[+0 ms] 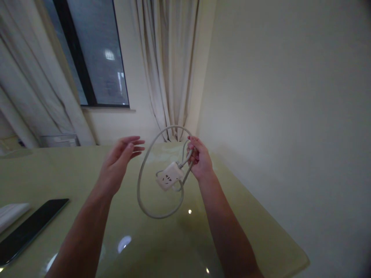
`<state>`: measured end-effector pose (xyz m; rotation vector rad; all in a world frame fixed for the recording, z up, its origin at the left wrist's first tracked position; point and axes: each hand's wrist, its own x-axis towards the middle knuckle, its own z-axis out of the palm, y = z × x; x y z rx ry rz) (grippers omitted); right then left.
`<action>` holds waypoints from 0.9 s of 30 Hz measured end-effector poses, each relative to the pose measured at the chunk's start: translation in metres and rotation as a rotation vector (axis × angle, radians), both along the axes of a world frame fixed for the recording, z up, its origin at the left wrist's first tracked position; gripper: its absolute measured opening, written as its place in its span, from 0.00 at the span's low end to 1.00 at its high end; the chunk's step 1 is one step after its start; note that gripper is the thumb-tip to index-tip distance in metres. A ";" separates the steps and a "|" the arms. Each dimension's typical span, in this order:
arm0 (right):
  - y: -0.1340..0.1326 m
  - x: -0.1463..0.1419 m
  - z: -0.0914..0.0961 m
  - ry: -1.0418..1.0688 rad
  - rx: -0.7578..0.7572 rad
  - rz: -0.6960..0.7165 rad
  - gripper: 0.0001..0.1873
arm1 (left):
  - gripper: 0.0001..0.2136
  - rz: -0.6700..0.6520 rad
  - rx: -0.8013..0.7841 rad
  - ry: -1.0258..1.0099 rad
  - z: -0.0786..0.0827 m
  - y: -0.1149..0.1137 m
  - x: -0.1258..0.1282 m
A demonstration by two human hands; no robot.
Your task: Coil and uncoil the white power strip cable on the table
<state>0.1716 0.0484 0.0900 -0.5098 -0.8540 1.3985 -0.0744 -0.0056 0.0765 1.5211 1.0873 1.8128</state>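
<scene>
A white power strip (170, 176) with socket holes on its face hangs tilted over the table, its grey-white cord (139, 185) looping out in a wide ring. My right hand (199, 158) pinches the cord between thumb and fingers, just right of the socket block. Left of the ring, my left hand (123, 158) is held up with its fingers stretched apart and nothing in them; it does not touch the cord. The plug end of the cord cannot be made out.
The glossy pale green table (246, 216) reflects several lights and meets a plain wall (290, 116) on the right. At the left lie a black flat device (31, 227) and a white object (13, 214). Curtains (171, 69) and a window (98, 50) are behind.
</scene>
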 end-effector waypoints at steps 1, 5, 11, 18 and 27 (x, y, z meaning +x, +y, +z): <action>-0.001 -0.001 0.001 0.008 -0.003 0.003 0.18 | 0.17 0.042 0.062 0.035 0.004 -0.005 0.002; -0.008 -0.011 0.002 0.043 -0.005 0.009 0.17 | 0.16 -0.089 0.081 0.465 0.009 -0.021 0.028; -0.020 -0.025 0.000 -0.014 0.053 0.075 0.19 | 0.08 -0.043 0.092 0.715 -0.010 -0.011 0.072; -0.020 -0.025 -0.002 -0.182 0.136 0.032 0.18 | 0.08 -0.085 0.015 0.481 0.000 -0.009 0.048; -0.010 0.015 0.005 -0.382 0.275 -0.448 0.16 | 0.25 0.254 -0.254 0.125 -0.004 0.009 -0.025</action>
